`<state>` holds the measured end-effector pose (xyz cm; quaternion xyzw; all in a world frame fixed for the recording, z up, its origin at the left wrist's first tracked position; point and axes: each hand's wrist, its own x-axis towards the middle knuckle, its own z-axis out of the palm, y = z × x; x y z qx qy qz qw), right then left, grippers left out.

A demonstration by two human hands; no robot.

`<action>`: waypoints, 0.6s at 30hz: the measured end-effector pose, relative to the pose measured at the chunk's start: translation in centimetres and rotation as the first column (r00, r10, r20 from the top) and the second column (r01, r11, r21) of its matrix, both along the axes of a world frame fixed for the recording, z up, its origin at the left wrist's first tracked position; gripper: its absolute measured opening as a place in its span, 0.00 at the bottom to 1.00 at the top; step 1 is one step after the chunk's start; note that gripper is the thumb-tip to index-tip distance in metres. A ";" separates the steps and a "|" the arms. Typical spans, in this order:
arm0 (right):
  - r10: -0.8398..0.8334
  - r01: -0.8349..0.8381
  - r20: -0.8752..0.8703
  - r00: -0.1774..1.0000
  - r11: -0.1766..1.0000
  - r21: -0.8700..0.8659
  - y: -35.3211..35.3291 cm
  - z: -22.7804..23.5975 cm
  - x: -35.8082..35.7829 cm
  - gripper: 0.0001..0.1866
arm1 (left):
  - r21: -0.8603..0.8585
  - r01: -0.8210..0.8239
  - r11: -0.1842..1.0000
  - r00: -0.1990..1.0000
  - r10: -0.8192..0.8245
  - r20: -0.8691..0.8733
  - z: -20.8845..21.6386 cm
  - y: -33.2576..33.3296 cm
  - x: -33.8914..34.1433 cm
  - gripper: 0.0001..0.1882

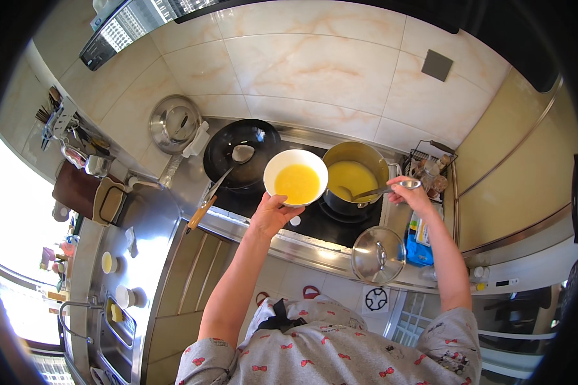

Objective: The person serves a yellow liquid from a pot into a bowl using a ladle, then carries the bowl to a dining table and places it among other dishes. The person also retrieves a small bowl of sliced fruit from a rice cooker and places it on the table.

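Observation:
My left hand [274, 215] grips the near rim of a white bowl [271, 168], which holds yellow soup [297, 185]. The bowl is above the stove, just left of a deep metal pot [331, 156] with similar yellow liquid inside. My right hand [410, 192] is closed around the handle of a metal ladle [380, 190] at the pot's right side. The ladle's head dips into the liquid and is partly hidden by it. Left of the bowl sits a black wok [219, 149], a spatula [221, 178] with a wooden handle resting across it.
A glass lid [379, 255] lies at the counter's front edge, below the pot. Right of the stove stand a wire rack [433, 160] with jars and a blue packet [419, 247]. A steel lid [175, 124] leans by the wall. Small white cups [126, 296] stand near the sink [119, 340].

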<state>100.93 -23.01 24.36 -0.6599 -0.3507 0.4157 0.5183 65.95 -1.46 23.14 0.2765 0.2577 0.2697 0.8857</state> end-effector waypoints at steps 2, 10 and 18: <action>-0.069 0.072 -0.049 0.996 0.995 0.067 0.2 -2.1 -1.0 0.15 | 0.013 0.008 1.000 1.000 -0.008 0.002 0.2 0.1 -0.1 0.34; -0.203 0.235 -0.163 0.965 0.949 0.210 0.1 -5.6 -1.7 0.17 | 0.022 0.017 1.000 1.000 -0.017 -0.010 -0.4 0.3 -0.1 0.34; -0.244 0.259 -0.095 0.965 0.942 0.214 -0.9 -1.5 -0.6 0.16 | -0.022 0.036 0.999 0.999 -0.036 -0.016 -1.3 0.4 0.6 0.35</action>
